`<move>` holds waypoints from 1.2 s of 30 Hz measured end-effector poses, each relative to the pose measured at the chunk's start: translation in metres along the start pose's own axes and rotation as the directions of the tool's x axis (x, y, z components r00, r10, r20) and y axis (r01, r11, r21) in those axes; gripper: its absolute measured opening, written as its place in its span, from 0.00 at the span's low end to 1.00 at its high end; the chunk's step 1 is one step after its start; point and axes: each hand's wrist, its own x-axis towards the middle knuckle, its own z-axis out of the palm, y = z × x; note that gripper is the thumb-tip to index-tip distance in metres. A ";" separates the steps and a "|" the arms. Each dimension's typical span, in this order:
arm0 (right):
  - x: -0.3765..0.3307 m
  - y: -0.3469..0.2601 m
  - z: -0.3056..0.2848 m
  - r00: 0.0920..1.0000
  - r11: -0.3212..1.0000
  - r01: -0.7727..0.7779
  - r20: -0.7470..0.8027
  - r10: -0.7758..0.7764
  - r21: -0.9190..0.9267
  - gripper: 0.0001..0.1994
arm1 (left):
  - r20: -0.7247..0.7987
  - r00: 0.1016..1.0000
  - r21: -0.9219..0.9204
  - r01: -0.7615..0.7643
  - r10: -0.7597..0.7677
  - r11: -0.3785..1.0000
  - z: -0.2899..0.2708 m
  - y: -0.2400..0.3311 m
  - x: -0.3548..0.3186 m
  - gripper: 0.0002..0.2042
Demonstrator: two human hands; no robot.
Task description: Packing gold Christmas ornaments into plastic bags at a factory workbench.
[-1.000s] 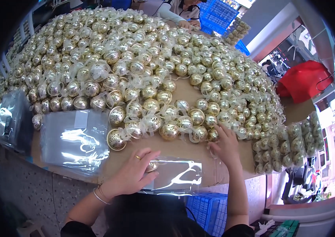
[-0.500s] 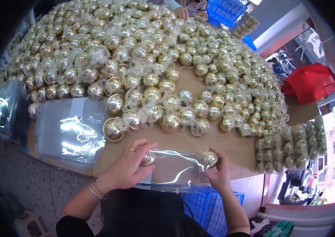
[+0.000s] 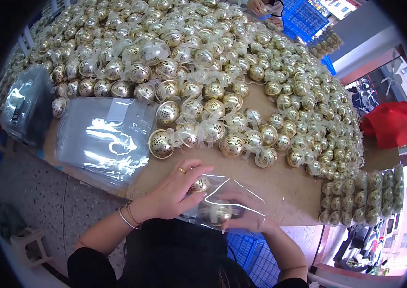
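Observation:
My left hand, with a ring on one finger, is closed on the left end of a clear plastic bag. Between its thumb and fingers sits a gold bell. My right hand shows through the clear film, reaching into the bag from the right. Its fingers are at a second gold bell, which has a pale ribbon and lies right of the first one. Film glare and some blur partly hide the right fingertips. Beyond my hands, several loose gold bells with sheer ribbons lie on the brown tabletop.
A stack of clear bags lies left of my hands, with another stack farther left. Packed rows of bells stand at the right edge. A co-worker's hands show at the far side. Below the table is a blue crate.
My right hand has moved left into the bag, bringing the second bell close to the first. My left hand keeps its grip. The view has shifted, so the scene sits farther right.

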 end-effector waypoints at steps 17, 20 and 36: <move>0.021 -0.114 -0.137 0.860 0.708 -0.461 -0.074 0.504 -0.536 0.12 | -0.005 0.999 0.135 0.047 -0.046 0.990 -0.015 -0.010 0.012 0.38; 0.103 -0.125 -0.218 0.886 0.730 -0.259 -0.456 -0.081 -0.633 0.12 | -0.001 1.000 0.159 0.009 -0.009 0.987 -0.014 -0.014 0.020 0.35; 0.360 -0.057 -0.365 0.830 0.408 -0.390 -0.507 -0.233 -0.826 0.34 | -0.057 0.998 -0.170 0.030 -0.040 0.985 -0.023 -0.021 0.037 0.37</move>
